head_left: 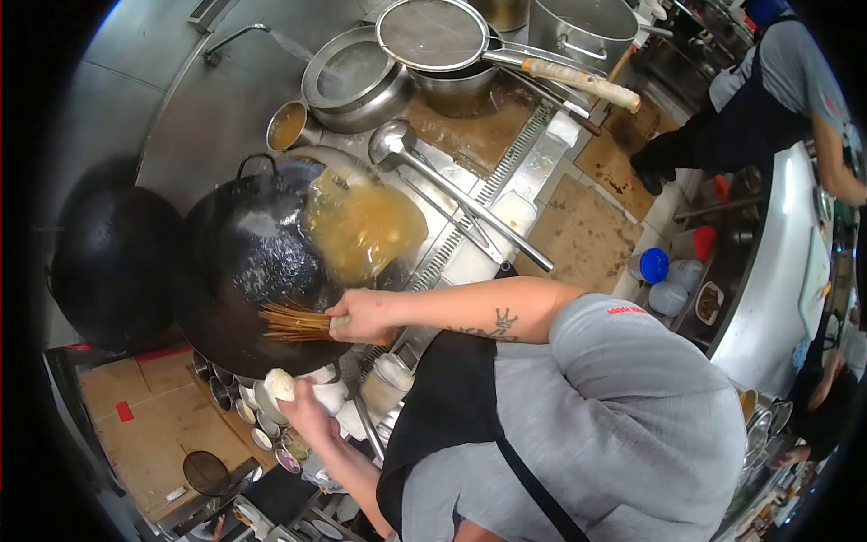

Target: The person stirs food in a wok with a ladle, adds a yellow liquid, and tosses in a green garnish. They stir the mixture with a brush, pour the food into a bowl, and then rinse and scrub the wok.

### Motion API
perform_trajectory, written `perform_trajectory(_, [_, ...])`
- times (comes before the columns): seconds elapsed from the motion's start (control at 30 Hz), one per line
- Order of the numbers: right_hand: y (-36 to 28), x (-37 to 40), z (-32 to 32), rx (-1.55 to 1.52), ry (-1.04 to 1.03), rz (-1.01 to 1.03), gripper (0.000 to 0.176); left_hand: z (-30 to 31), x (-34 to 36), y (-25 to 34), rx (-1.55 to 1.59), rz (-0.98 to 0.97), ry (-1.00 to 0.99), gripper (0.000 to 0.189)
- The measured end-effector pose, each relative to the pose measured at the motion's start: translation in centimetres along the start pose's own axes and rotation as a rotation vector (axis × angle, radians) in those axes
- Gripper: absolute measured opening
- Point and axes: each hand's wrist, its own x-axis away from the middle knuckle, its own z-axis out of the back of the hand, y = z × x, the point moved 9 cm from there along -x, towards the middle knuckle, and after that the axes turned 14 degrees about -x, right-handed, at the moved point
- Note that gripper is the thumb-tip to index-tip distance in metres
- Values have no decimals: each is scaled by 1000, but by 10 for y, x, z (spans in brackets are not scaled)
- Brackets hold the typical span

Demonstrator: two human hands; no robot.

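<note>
My right hand (pixel 366 316) is closed around the butt of a bamboo wok brush (pixel 293 322), its splayed bristles over the near part of a large dark wok (pixel 212 312). Cloudy yellow-brown liquid (pixel 366 226) is gathered along the wok's upper right side. At the wok's lower rim, my left hand (pixel 312 411) grips a bunched white cloth (pixel 282 385). Whether the cloth wraps a wok handle there is hidden. A steel ladle (pixel 393 144) lies just beyond the wok, its long handle crossing another metal utensil.
A second dark wok (pixel 117 266) stands to the left. Behind are a small metal cup of brown liquid (pixel 287 126), a steel pot (pixel 357 86) and a mesh strainer (pixel 432 34). Small seasoning containers (pixel 262 438) sit below. A co-worker (pixel 759 90) stands at upper right.
</note>
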Motion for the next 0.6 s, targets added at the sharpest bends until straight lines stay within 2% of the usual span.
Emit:
perform_trajectory(0.03, [0, -4, 1, -68, -16, 15, 61, 3, -3, 3, -38, -35, 2, 37])
perform_trajectory(0.1, [15, -9, -8, -421, -84, -122, 55, 6, 1, 13, -101, -115, 17, 41])
perform_trajectory(0.2, [-23, 22, -33, -779, -242, -288, 48, 9, -1, 17, -172, -149, 7, 44])
perform_trajectory(0.27, [-21, 0, -32, -339, -223, 47, 53, 7, 0, 20, -143, -156, 13, 45])
perform_trajectory(0.3, [-16, -5, -12, 4, -181, 159, 54, 11, -3, 9, -130, -116, 7, 47])
perform_trajectory(0.37, [24, -27, 52, 580, -148, -167, 47, 16, -3, -16, -35, 31, 17, 45])
perform_trajectory(0.43, [5, -11, 154, 644, 358, -174, 24, 28, -9, -60, 58, 169, 73, 50])
perform_trajectory(0.47, [-3, -5, 174, 628, 476, -174, 26, 24, -6, -72, 95, 249, 111, 50])
perform_trajectory(0.53, [-8, 12, 199, 585, 668, -138, 33, 13, -16, -105, 189, 326, -90, 36])
perform_trajectory(0.57, [-4, 27, 199, 564, 750, -84, 38, 1, 8, -76, 159, 375, -77, 30])
perform_trajectory(0.6, [13, 36, 193, 526, 754, -102, 42, -9, -5, -93, 265, 384, -172, 29])
